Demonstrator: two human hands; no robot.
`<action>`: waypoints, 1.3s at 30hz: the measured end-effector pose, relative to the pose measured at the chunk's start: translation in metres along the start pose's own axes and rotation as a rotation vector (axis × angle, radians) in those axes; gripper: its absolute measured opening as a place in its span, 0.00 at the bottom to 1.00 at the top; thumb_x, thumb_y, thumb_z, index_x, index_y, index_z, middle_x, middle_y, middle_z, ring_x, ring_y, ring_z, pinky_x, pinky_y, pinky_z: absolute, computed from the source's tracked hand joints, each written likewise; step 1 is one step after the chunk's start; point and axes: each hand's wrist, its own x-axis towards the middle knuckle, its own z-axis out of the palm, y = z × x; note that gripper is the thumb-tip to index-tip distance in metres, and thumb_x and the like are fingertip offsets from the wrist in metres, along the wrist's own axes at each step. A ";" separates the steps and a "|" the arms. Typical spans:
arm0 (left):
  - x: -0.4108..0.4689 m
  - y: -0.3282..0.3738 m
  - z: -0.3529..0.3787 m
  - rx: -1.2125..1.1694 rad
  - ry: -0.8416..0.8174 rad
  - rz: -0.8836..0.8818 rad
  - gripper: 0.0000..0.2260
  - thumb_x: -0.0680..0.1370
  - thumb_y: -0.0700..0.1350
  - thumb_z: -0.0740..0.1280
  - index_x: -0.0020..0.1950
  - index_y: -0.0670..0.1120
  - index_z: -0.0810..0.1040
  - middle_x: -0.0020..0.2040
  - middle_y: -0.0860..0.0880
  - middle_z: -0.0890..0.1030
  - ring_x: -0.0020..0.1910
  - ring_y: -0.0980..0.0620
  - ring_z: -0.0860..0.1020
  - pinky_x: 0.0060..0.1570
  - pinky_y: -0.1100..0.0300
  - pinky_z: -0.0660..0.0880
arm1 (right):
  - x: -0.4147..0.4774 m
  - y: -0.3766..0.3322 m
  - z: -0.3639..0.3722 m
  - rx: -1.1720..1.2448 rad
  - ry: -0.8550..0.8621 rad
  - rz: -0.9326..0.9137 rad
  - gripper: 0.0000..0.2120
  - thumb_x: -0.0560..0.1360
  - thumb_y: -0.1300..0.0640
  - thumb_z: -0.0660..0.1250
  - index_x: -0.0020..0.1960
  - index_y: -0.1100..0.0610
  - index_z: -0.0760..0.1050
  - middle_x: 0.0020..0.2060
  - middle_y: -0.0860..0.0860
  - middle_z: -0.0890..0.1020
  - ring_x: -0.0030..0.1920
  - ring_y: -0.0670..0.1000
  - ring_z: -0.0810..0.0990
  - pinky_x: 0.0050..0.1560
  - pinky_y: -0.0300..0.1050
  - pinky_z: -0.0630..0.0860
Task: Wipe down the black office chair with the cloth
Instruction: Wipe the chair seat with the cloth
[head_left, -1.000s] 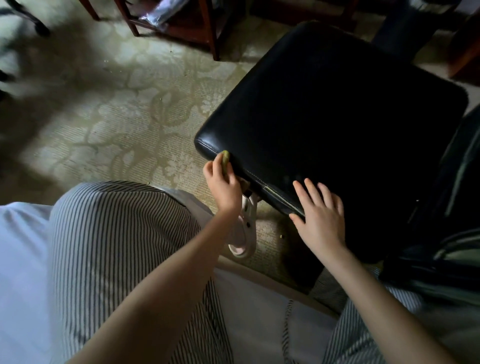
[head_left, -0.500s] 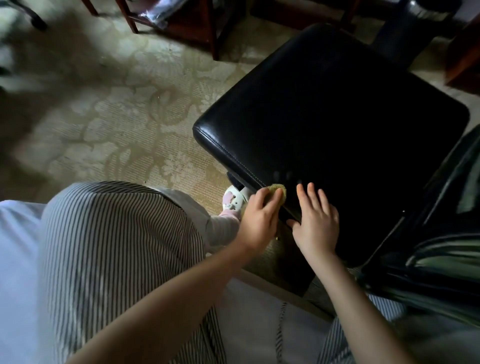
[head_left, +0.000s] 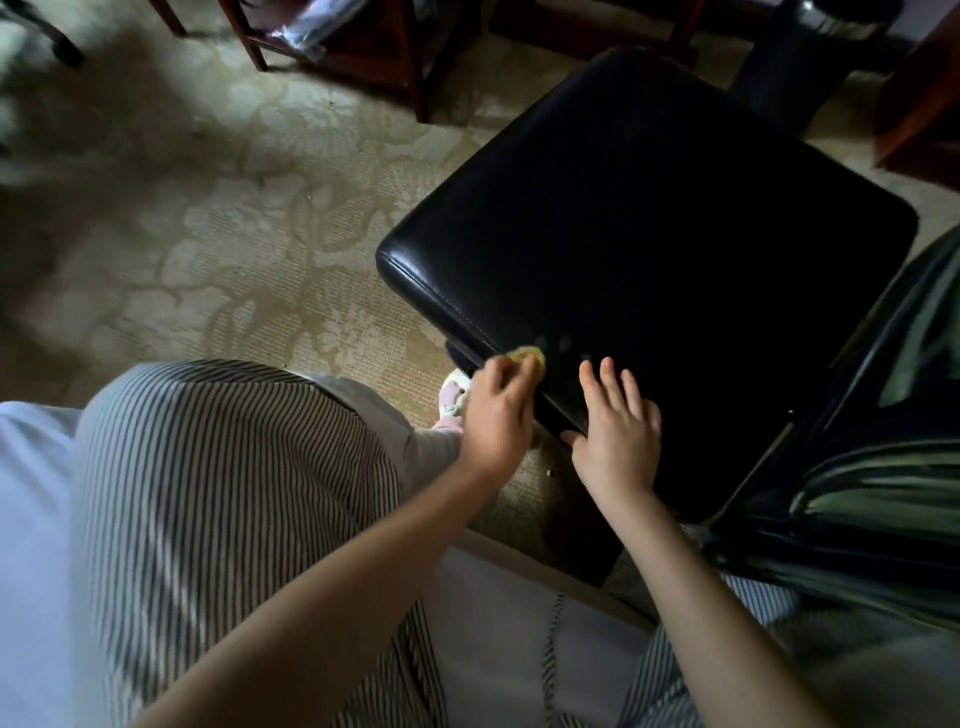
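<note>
Low at the left, your knee (head_left: 208, 493) in striped trousers fills the corner. Beyond it lies the carpet (head_left: 234, 234) with a pale flower pattern. At the top, dark wooden legs (head_left: 421, 88) stand on this carpet. Lower down, a white and pink slipper (head_left: 451, 397) shows on the carpet, partly hidden by your left hand (head_left: 498, 415). This hand has its fingers curled round the cloth (head_left: 527, 356), a small yellowish wad. Only the top of the wad shows above the fingers. The hand holds the cloth against the near edge of the chair (head_left: 675, 234), close to the stitched seam. Just beside it, your right hand (head_left: 618, 431) lies flat on the chair, with straight fingers a little spread and nothing in them. Its thumb lies at the edge. The chair is black and glossy and takes the middle and right of the view, with one corner pointing left. At the far right, a dark green shiny thing (head_left: 883, 493) overlaps the chair. You cannot tell what it is.
</note>
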 end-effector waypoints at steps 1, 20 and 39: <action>-0.007 0.005 0.004 -0.027 -0.036 0.029 0.14 0.77 0.40 0.60 0.61 0.39 0.77 0.49 0.40 0.75 0.44 0.44 0.74 0.45 0.56 0.72 | 0.000 0.000 0.000 -0.004 0.002 0.000 0.37 0.76 0.53 0.65 0.77 0.49 0.47 0.77 0.49 0.51 0.76 0.52 0.48 0.71 0.51 0.52; 0.048 0.037 0.002 0.171 -0.093 -0.122 0.13 0.76 0.38 0.61 0.60 0.41 0.77 0.55 0.41 0.74 0.52 0.41 0.70 0.52 0.50 0.71 | -0.020 0.036 -0.005 0.179 -0.016 0.093 0.46 0.72 0.47 0.70 0.77 0.53 0.43 0.77 0.50 0.49 0.76 0.51 0.47 0.73 0.51 0.47; 0.034 -0.038 -0.046 0.077 0.066 -0.178 0.13 0.78 0.39 0.62 0.61 0.41 0.77 0.52 0.41 0.74 0.48 0.46 0.72 0.51 0.52 0.74 | -0.024 0.035 -0.006 -0.018 0.014 -0.023 0.41 0.75 0.45 0.66 0.77 0.52 0.45 0.77 0.51 0.47 0.77 0.53 0.45 0.73 0.54 0.38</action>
